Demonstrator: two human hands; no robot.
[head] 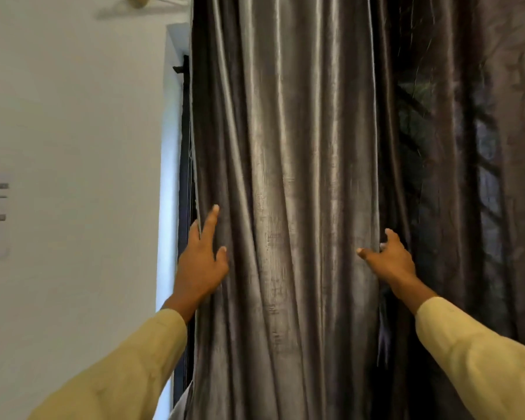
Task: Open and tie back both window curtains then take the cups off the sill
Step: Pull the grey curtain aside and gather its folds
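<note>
**Both hands on the grey curtain**

Head view: I reach up and forward with both arms, pale yellow sleeves down to the wrists. The left curtain (285, 177), a shiny grey fabric in long folds, hangs straight ahead of me and fills the middle of the view between my hands.

My left hand (202, 262) is at its left edge, just beside the dark window frame (184, 147). One finger points straight up along the front of the fabric and the thumb is spread out to the right on it. The edge runs across the hand and hides my other fingers, so I cannot tell whether they clamp the cloth.

My right hand (388, 259) is at the curtain's right edge, wrist bent and palm turned left. The thumb stretches across the front and the fingers curl into the fold, pinching the edge.

The right curtain (482, 147) hangs darker beyond that hand, drawn across the window. The white wall (73, 116) is to my left.
</note>
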